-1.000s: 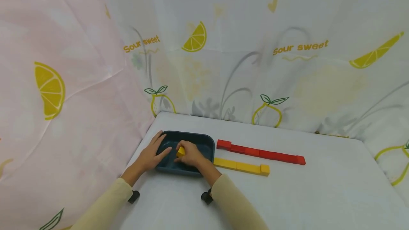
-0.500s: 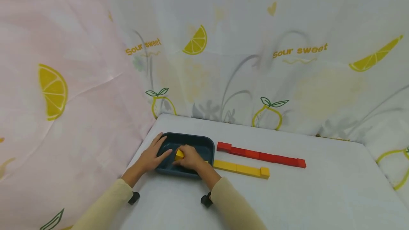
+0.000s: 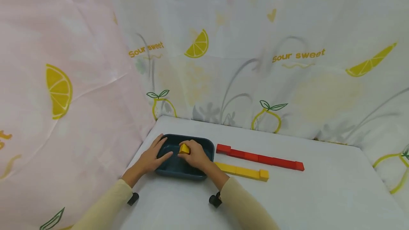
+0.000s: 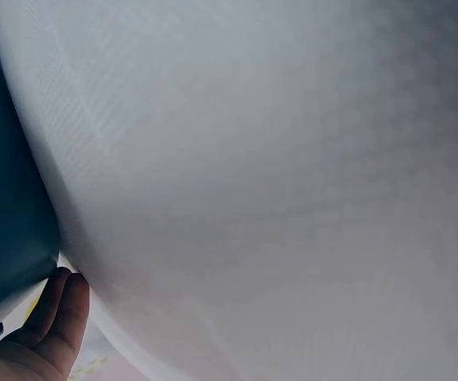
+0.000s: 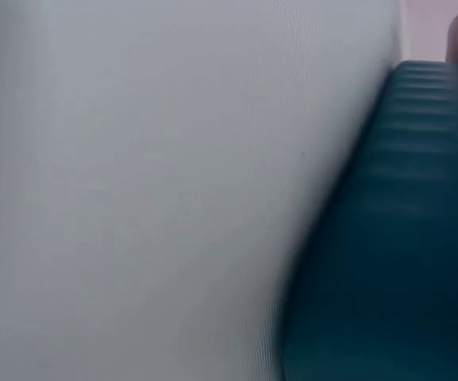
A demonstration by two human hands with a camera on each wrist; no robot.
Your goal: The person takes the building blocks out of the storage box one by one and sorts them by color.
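A dark teal rectangular dish (image 3: pixel 182 176) sits on the white-covered table. My left hand (image 3: pixel 152 157) rests on its left side, fingers extended along the rim and thumb spread out over the inside. In the left wrist view, two fingers (image 4: pixel 63 317) lie against the dish's outer wall. Over the dish's interior, my right hand (image 3: pixel 195 155) pinches a small yellow block (image 3: pixel 184 148) between thumb and fingers. The right wrist view has mostly the dish's outer wall (image 5: pixel 395 238) and white cloth; the held block is out of sight there.
Right of the dish runs a row of yellow blocks (image 3: pixel 243 171), with a raised one at its right end. Behind it lies a longer row of red blocks (image 3: pixel 258 157). Lemon-printed cloth (image 3: pixel 223 63) hangs behind and to the left of the table.
My right hand has moved slightly up and to the right, with the yellow block pinched throughout and now turned a little. My left hand stays at the dish's left side.
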